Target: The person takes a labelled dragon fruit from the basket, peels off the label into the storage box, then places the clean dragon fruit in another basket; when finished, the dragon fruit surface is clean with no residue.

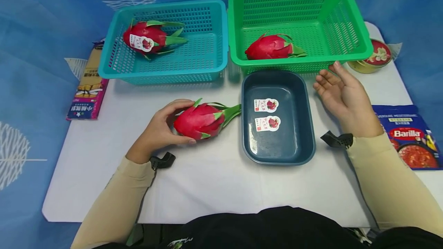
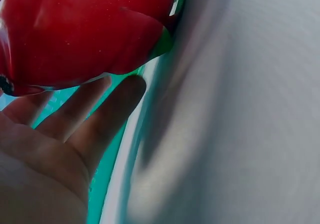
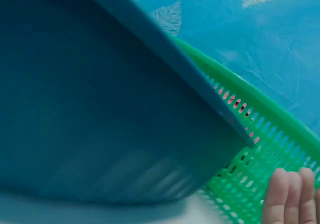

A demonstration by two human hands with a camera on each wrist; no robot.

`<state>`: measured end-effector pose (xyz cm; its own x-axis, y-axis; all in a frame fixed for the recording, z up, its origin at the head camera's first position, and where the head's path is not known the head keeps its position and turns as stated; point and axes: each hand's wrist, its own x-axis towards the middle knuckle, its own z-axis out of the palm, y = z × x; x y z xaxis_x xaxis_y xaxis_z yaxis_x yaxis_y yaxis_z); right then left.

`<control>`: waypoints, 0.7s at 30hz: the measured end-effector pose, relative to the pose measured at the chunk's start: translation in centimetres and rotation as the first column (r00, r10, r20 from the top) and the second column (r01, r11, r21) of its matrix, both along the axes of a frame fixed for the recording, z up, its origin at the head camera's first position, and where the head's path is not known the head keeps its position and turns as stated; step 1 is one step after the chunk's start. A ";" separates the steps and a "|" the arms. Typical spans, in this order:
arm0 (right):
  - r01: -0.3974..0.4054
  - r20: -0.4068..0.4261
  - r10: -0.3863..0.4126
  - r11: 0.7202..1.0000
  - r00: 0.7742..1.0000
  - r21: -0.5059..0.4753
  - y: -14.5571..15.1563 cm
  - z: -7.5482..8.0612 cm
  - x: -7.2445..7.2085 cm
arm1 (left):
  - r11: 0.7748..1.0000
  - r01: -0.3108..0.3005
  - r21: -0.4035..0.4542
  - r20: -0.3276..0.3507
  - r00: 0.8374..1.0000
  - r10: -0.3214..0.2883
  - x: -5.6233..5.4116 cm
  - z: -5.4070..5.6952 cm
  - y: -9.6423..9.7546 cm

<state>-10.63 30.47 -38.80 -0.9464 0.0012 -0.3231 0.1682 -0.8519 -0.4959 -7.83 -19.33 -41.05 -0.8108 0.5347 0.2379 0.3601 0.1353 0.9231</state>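
Observation:
My left hand (image 1: 161, 130) holds a red dragon fruit (image 1: 201, 121) by its rounded end, thumb on the near side and fingers on the far side. The fruit's green leaves point right, toward a dark blue basin (image 1: 278, 153). In the left wrist view the dragon fruit (image 2: 90, 33) fills the top, with fingers (image 2: 107, 126) against it. Two dragon fruit stickers (image 1: 266, 105) lie inside the basin. Right of the basin, my right hand (image 1: 342, 93) is held palm up, fingers relaxed and holding nothing, near the green basket's front edge.
A blue basket (image 1: 166, 78) at the back left holds a stickered dragon fruit (image 1: 149, 38). The green basket (image 1: 297, 64) beside it holds another without a visible sticker (image 1: 270, 47). A snack box (image 1: 86, 95), a round tin (image 1: 377, 55) and a Barilla pouch (image 1: 410, 137) lie at the sides.

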 end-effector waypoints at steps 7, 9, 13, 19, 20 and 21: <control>0.071 0.014 -0.069 0.978 0.997 -0.198 -0.3 -0.2 -1.0 | 1.000 -0.010 0.026 0.000 1.000 0.010 -0.1 -0.1 -0.1; 0.088 -0.008 -0.092 0.972 0.996 -0.219 -0.5 -0.1 -1.3 | 0.998 -0.015 0.058 0.007 1.000 0.014 -0.3 -0.2 -0.1; 0.130 -0.067 -0.147 0.970 0.987 -0.205 -1.0 -0.1 -1.4 | 0.993 -0.042 0.109 0.031 0.999 0.039 -0.6 -0.2 -0.3; 0.186 -0.090 -0.204 0.967 0.975 -0.175 -1.4 -0.3 -1.7 | 0.983 -0.089 0.160 0.081 0.994 0.077 -0.7 0.7 -1.5; 0.189 -0.087 -0.207 0.966 0.975 -0.178 -1.4 -0.3 -1.8 | 0.979 -0.094 0.178 0.094 0.993 0.078 -0.7 0.9 -1.8; 0.190 -0.084 -0.208 0.965 0.975 -0.182 -1.4 -0.3 -1.8 | 0.974 -0.096 0.204 0.108 0.991 0.075 -0.7 1.2 -2.1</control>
